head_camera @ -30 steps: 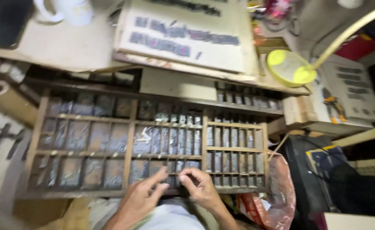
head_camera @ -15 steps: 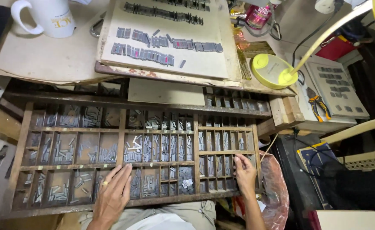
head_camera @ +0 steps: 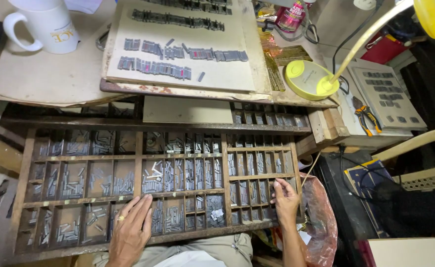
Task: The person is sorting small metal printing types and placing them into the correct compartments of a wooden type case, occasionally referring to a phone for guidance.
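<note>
Left hand [head_camera: 131,230] flat on wooden type case [head_camera: 25,163], fingers spread; right hand [head_camera: 285,199] fingertips curled into right-side compartment, pinch unclear.

wooden dividers [head_camera: 226,168] wall each narrow cell; board [head_camera: 188,110] overhangs behind.

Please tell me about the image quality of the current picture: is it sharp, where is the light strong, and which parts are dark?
Head view: mostly sharp; the metal type in the wooden type case is distinct. Light is strongest on the board with type rows and on the white mug. The right edge beyond the yellow lamp base falls into deep shadow. Left hand and right hand are evenly lit, without blur. Edges bend slightly from wide-angle distortion.
</note>
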